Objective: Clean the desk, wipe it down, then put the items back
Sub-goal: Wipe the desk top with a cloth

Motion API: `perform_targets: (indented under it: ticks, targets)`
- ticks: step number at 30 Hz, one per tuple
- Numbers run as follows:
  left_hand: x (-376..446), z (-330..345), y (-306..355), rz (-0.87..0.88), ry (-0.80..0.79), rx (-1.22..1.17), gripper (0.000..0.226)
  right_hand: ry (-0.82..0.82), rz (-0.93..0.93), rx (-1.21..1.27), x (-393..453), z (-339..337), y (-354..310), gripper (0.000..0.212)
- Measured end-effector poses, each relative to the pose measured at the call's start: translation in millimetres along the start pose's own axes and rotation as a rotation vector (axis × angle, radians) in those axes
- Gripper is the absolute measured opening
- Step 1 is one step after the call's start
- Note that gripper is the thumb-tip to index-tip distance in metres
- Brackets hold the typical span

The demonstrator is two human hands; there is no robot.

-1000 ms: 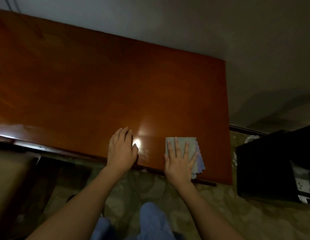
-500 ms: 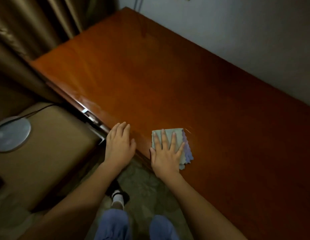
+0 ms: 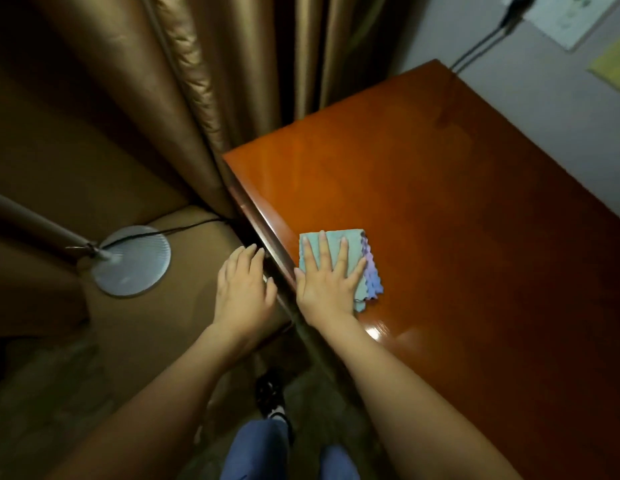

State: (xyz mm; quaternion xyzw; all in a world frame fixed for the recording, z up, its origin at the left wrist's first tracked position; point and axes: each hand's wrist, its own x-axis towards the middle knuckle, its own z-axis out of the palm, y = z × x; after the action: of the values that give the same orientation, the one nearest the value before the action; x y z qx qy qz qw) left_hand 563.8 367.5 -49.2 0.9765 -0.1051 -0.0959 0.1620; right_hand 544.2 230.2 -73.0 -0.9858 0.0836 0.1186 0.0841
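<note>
A glossy reddish-brown wooden desk (image 3: 457,237) fills the right half of the view. A folded pale green cloth with a purple scalloped edge (image 3: 369,271) lies near the desk's left end, close to its front edge. My right hand (image 3: 327,278) presses flat on the cloth with straight, spread fingers. My left hand (image 3: 244,289) is off the desktop, just left of the front edge, with relaxed fingers and nothing in it.
Gold-brown curtains (image 3: 183,98) hang past the desk's left end. A round grey lamp base (image 3: 133,261) with a pole and cable stands on a tan surface (image 3: 163,323) at left. A cable (image 3: 481,43) runs up the grey wall behind the desk.
My right hand has slid the cloth leftward along the front edge toward the desk's left end. My left hand has come off the desktop and now sits beyond its edge.
</note>
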Motion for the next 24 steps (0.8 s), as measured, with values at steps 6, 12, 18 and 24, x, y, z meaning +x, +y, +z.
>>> perform_targets:
  ticks: [6,12,18,24]
  targets:
    - [48.7,-32.7,-56.7,-0.104,0.042,-0.06,0.055,0.069,-0.025,-0.024,99.4,-13.9,-64.5,0.056]
    - [70.9,-35.6,-97.9,-0.195,0.006,-0.087,0.055,0.035,-0.065,-0.06,165.7,-23.0,-102.9,0.057]
    - [90.8,-32.7,-110.4,-0.222,-0.006,-0.126,0.055,0.065,-0.113,-0.082,201.0,-27.2,-122.2,0.055]
    - [106.4,-38.8,-111.6,-0.194,0.016,-0.141,0.054,0.068,-0.217,-0.158,213.7,-27.2,-125.3,0.054]
